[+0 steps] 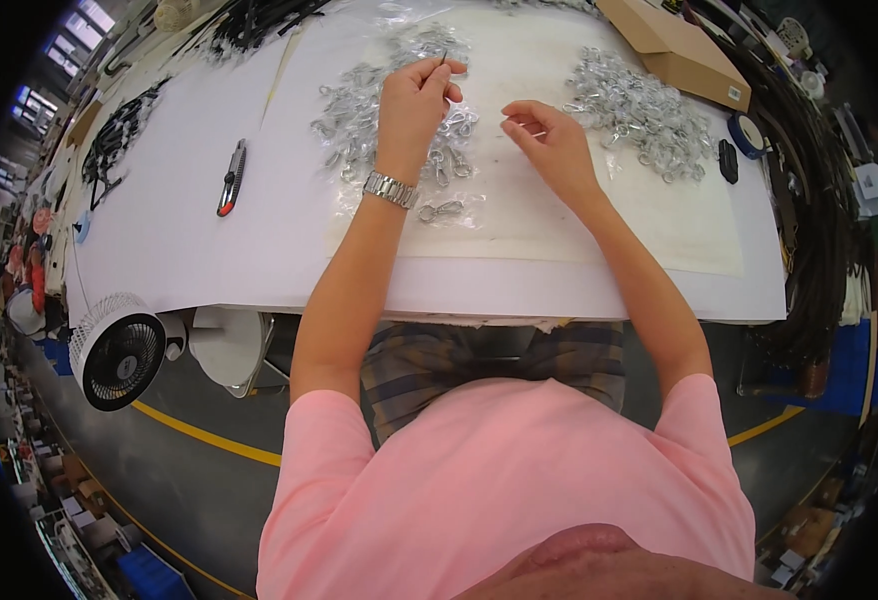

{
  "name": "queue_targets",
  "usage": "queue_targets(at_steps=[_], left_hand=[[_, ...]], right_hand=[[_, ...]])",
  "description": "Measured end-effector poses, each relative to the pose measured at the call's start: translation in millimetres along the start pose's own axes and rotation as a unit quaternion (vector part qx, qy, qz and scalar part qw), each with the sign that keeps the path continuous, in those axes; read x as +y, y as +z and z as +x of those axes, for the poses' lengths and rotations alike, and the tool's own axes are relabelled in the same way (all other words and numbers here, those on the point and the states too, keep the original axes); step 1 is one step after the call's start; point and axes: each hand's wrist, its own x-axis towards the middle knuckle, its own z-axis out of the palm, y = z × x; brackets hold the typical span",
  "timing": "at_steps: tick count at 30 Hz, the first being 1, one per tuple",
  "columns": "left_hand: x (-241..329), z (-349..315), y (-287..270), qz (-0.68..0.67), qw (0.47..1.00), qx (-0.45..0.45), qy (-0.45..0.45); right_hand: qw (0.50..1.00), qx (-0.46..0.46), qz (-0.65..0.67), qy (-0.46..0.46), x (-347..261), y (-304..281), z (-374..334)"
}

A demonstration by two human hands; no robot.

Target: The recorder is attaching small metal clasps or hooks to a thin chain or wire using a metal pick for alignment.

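Observation:
My left hand [417,105], with a metal-band watch on its wrist, is raised over a pile of metal snap hooks [354,110] in clear plastic bags. Its thumb and forefinger pinch a small thin dark piece [445,58], too small to name. My right hand [551,145] hovers right of that pile, fingers loosely bent and thumb a little apart, with nothing visible in it. Close below the left hand lies a single bagged hook [441,211]. A second heap of bagged metal hooks [649,115] lies beyond my right hand.
A utility knife [231,180] lies on the white table [179,240] at left. A cardboard box [679,55], a blue tape roll [747,135] and a black object [727,161] sit at right. Black straps [124,130] lie far left. A fan [119,355] stands by the near left edge.

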Motion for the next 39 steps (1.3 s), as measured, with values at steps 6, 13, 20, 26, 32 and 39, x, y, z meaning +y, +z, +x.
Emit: queue_targets(at_steps=[6,13,20,26,32,39], left_hand=[[-10.3,6.1,9.9,0.035,0.999,-0.026,0.010],[-10.4,-2.4,8.9,0.076,0.995,-0.053,-0.033],[-18.5,-3.7,20.6,0.141,0.982,-0.122,-0.045],[-26.8,-7.3,11.2,0.027,0.964,-0.184,-0.188],[-9.8,-7.3,22.1,0.067,0.983,-0.114,-0.131],[-8.4,-20.2,34.7,0.201,0.966,-0.160,-0.027]], right_hand=[[0.863,-0.028,-0.401,-0.306,10.3,32.7,27.0],[0.834,-0.111,-0.396,-0.368,12.4,20.0,41.6],[0.957,-0.077,0.276,0.051,19.4,-17.8,12.6],[0.866,-0.038,0.488,0.103,42.6,4.0,11.6],[0.875,-0.175,0.433,0.131,44.4,-27.0,4.3],[0.897,-0.268,0.325,0.132,29.6,-37.8,5.8]])
